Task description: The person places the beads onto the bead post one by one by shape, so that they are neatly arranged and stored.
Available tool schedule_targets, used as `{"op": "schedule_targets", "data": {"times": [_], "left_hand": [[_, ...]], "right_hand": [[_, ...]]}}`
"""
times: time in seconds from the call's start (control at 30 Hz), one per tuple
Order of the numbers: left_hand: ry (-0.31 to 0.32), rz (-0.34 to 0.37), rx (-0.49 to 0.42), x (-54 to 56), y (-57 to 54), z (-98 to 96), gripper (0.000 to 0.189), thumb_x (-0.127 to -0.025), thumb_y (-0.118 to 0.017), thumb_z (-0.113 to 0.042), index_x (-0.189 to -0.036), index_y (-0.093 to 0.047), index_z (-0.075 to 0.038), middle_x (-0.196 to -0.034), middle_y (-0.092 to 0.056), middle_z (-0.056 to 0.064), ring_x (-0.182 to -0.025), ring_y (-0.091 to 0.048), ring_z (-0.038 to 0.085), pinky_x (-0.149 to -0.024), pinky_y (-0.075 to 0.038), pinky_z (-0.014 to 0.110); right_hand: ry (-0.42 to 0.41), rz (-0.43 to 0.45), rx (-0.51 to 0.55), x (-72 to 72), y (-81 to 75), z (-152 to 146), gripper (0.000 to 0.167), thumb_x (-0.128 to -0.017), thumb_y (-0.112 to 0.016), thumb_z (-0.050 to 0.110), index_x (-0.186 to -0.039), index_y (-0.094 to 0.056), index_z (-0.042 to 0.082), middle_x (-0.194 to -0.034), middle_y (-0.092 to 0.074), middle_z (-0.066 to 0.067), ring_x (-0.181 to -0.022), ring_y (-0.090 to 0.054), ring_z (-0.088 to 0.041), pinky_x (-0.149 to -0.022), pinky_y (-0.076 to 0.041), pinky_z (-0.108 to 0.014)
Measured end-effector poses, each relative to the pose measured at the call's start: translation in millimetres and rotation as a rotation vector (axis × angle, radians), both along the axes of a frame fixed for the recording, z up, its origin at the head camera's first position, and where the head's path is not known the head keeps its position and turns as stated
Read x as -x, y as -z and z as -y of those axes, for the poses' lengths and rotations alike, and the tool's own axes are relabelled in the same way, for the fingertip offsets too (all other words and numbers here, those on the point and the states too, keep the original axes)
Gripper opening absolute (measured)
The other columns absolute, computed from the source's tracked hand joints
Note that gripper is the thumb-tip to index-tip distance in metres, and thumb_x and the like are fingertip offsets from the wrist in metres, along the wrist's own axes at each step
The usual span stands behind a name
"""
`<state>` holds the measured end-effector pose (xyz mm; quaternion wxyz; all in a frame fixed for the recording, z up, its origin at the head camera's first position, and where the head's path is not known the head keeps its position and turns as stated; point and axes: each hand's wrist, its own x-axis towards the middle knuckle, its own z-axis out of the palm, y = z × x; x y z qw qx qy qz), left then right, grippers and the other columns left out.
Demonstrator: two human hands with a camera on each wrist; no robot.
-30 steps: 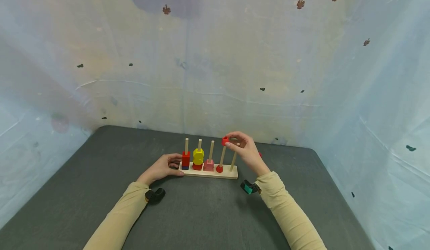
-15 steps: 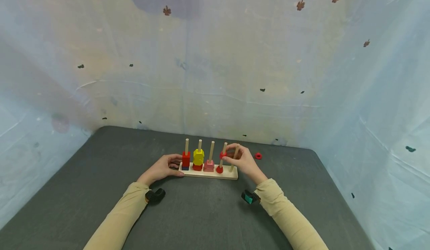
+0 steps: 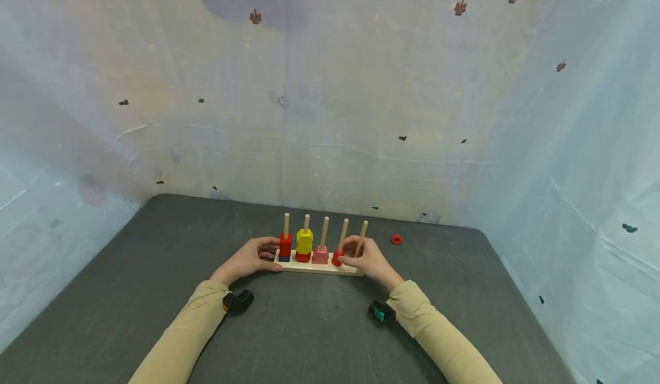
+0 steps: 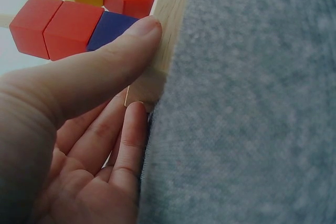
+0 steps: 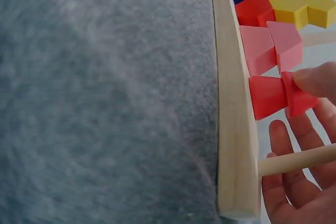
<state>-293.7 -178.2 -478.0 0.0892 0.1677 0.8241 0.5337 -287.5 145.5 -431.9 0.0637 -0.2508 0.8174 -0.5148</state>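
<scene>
A wooden peg stacker (image 3: 319, 269) with several upright pegs lies across the table. At its left end my left hand (image 3: 250, 259) grips the base, thumb along the front and fingers behind. My right hand (image 3: 372, 262) pinches a red flared bead (image 5: 298, 96), threaded on the fourth peg and right at the top of another red bead (image 5: 266, 96). The first peg bears red cubes (image 4: 73, 30) over a blue block (image 4: 111, 29). Yellow hexagonal blocks (image 3: 305, 241) top a red one (image 3: 303, 257) on the second. Pink blocks (image 5: 257, 51) fill the third's foot. The bare fifth peg (image 5: 296, 161) stands beside my right fingers.
A red ring (image 3: 396, 239) lies on the dark grey table (image 3: 289, 332) behind and to the right of my right hand. Pale patterned sheeting (image 3: 330, 114) rises beyond the table's back edge and along the sides.
My right hand has brought the red bead down the fourth peg, from its tip to the bead below. The red ring has come into full sight. My left hand stays on the base.
</scene>
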Motion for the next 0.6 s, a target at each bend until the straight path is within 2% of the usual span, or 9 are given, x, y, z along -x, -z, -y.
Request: {"op": "schedule_targets", "data": {"times": [0.1,0.3,0.43,0.6], "left_hand": [[0.011,-0.002,0.005,-9.1,-13.5,-2.1,0.067,-0.075,-0.084,-0.018,-0.131,-0.053,0.003,-0.126,-0.057,0.019,-0.107,-0.058,0.028,-0.093,-0.048,0.044],[0.005,0.005,0.008,-13.6,-18.7,-3.8,0.066,-0.075,-0.083,-0.017,-0.131,-0.053,0.003,-0.126,-0.057,0.019,-0.107,-0.058,0.028,-0.093,-0.047,0.043],[0.003,0.004,0.008,-10.5,-14.4,-3.4,0.067,-0.075,-0.084,-0.017,-0.130,-0.054,0.003,-0.126,-0.058,0.019,-0.106,-0.058,0.028,-0.093,-0.048,0.043],[-0.016,-0.001,0.004,3.0,6.4,0.2,0.068,-0.074,-0.084,-0.016,-0.132,-0.053,0.000,-0.127,-0.057,0.018,-0.107,-0.058,0.027,-0.093,-0.047,0.045]], "right_hand": [[-0.004,-0.001,0.003,0.5,1.0,0.0,0.023,-0.086,-0.069,0.000,-0.106,-0.060,-0.007,-0.106,-0.063,-0.023,-0.101,-0.061,-0.038,-0.086,-0.052,-0.045],[-0.039,0.018,0.011,0.4,-1.4,-4.7,0.026,-0.087,-0.068,-0.001,-0.111,-0.059,-0.008,-0.109,-0.062,-0.026,-0.104,-0.059,-0.041,-0.085,-0.053,-0.039],[-0.057,0.023,0.031,-1.0,-9.5,-15.4,0.032,-0.088,-0.066,-0.003,-0.117,-0.057,-0.011,-0.115,-0.058,-0.031,-0.108,-0.056,-0.046,-0.085,-0.052,-0.039],[-0.049,0.015,0.036,0.2,-23.1,-37.6,0.037,-0.088,-0.066,-0.004,-0.122,-0.054,-0.010,-0.117,-0.057,-0.031,-0.109,-0.054,-0.048,-0.086,-0.052,-0.039]]}}
